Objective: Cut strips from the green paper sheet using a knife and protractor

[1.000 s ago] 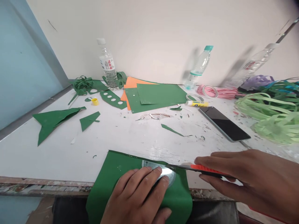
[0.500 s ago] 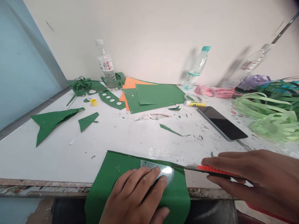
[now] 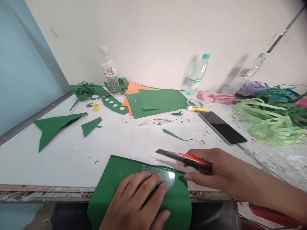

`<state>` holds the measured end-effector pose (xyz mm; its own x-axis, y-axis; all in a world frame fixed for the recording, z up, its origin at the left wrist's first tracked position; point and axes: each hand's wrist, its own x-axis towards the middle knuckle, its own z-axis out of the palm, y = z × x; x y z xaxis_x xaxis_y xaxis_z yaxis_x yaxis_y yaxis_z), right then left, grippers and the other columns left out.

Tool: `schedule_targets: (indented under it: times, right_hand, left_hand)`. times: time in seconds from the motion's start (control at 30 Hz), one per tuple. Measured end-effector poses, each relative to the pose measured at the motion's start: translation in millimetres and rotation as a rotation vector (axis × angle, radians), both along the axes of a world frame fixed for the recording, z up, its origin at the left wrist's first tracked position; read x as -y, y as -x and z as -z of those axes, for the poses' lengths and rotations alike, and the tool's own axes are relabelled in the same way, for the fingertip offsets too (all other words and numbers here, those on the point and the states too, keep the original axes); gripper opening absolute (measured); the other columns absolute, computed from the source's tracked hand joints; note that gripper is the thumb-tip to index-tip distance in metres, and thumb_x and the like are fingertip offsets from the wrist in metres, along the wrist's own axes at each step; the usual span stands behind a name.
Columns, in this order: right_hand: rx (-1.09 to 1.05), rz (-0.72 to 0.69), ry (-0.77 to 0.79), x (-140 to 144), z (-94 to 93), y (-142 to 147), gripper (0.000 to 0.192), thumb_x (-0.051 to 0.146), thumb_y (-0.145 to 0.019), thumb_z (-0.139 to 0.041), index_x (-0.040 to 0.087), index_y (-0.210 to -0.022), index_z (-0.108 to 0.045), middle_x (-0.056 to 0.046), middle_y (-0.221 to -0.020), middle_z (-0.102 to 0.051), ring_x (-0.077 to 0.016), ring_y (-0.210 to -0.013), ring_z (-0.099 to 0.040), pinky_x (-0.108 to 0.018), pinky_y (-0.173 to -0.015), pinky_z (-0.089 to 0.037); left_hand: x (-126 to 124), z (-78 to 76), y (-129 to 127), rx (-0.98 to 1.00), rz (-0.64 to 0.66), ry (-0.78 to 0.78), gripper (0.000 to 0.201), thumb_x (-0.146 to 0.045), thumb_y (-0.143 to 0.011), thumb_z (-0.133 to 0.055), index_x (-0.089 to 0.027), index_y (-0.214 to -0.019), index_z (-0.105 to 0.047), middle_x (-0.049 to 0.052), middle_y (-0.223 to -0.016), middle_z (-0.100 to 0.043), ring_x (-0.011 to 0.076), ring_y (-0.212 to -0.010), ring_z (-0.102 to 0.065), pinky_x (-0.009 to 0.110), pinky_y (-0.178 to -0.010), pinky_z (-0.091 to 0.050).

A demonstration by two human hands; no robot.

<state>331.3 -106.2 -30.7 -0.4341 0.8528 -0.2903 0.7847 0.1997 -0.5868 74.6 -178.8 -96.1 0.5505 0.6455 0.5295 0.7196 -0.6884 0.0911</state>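
My left hand (image 3: pixel 140 201) lies flat with its fingers stretched out, pressing a clear protractor (image 3: pixel 170 182) against a sheet of green paper (image 3: pixel 107 182). Part of the protractor is hidden under the fingers. The sheet hangs over the table's front edge, and a narrow strip along its far edge stands slightly raised. In my right hand (image 3: pixel 206 166) is a utility knife (image 3: pixel 183 158) with a red slider, its blade out and pointing left. That blade hovers just beyond the sheet's far edge, above the white table (image 3: pixel 134 137).
Green scraps (image 3: pixel 59 127) lie at left. Behind are stacked green sheets (image 3: pixel 163 99), a water bottle (image 3: pixel 111 76), a green-capped bottle (image 3: pixel 198 76) and a glue stick (image 3: pixel 196 109). At right are a phone (image 3: pixel 223 127) and light green paper strips (image 3: pixel 268 124).
My right hand has moved left with the utility knife, and the blade has gone from the sheet's right edge to above the table beyond it. My left hand stays on the protractor.
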Motion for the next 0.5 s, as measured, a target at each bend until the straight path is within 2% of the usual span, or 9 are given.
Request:
schedule_targets:
  times: [0.1,0.27,0.37,0.5]
  right_hand:
    - [0.015,-0.022,0.101,1.0,6.7,14.4,0.027,0.038,-0.089,-0.059,0.019,-0.07,-0.05,0.005,-0.063,-0.048,-0.012,-0.06,-0.04,-0.023,-0.053,-0.032]
    - [-0.054,0.007,0.179,0.0,13.5,16.3,0.024,0.035,-0.088,-0.058,0.02,-0.072,-0.048,0.006,-0.064,-0.043,-0.0118,-0.06,-0.037,-0.024,-0.053,-0.029]
    - [-0.051,-0.012,0.212,-1.9,12.3,16.5,0.026,0.037,-0.09,-0.057,0.02,-0.073,-0.048,0.006,-0.065,-0.041,-0.012,-0.062,-0.036,-0.024,-0.054,-0.029]
    - [-0.058,-0.03,0.214,-3.6,8.9,18.2,0.029,0.039,-0.093,-0.056,0.02,-0.073,-0.046,0.006,-0.067,-0.04,-0.0119,-0.063,-0.036,-0.024,-0.055,-0.029]
  left_hand:
    - [0.6,-0.8,6.4,-0.015,-0.011,0.012,0.027,-0.038,-0.102,-0.054,-0.027,-0.119,-0.071,-0.004,-0.121,-0.074,0.0179,-0.109,-0.067,0.03,-0.09,-0.053]
    - [2.4,-3.4,15.1,-0.024,-0.039,0.028,0.028,-0.039,-0.102,-0.053,-0.027,-0.12,-0.071,-0.006,-0.122,-0.074,0.0187,-0.11,-0.067,0.031,-0.093,-0.051]
    - [3.8,-0.4,6.2,-0.011,-0.013,0.003,0.03,-0.038,-0.104,-0.049,-0.026,-0.119,-0.071,-0.006,-0.12,-0.075,0.0192,-0.109,-0.067,0.032,-0.092,-0.049]
    - [4.8,10.3,-19.6,0.037,0.038,-0.074,0.033,-0.037,-0.107,-0.044,-0.022,-0.117,-0.072,-0.003,-0.12,-0.075,0.0204,-0.108,-0.067,0.035,-0.093,-0.046]
